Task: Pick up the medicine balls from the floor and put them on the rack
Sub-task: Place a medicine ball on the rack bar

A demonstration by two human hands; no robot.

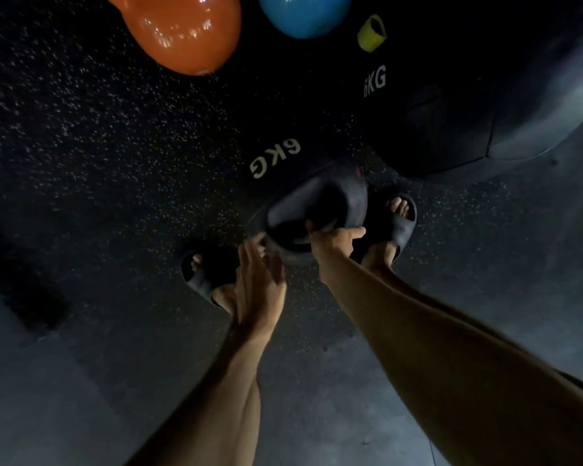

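Note:
A black medicine ball (303,183) marked "6KG", with a moulded handle, lies on the speckled dark floor between my feet. My right hand (334,242) grips its handle with curled fingers. My left hand (260,280) is blurred, fingers spread, right at the ball's near-left edge; contact cannot be told. A second black ball (401,95) marked "6KG" sits just behind, to the right. No rack is in view.
A glossy orange ball (186,31) and a blue ball (303,15) lie at the top. A large dark grey ball (546,105) fills the upper right. A yellow tag (371,33) sits beside it. My sandalled feet (394,223) flank the ball.

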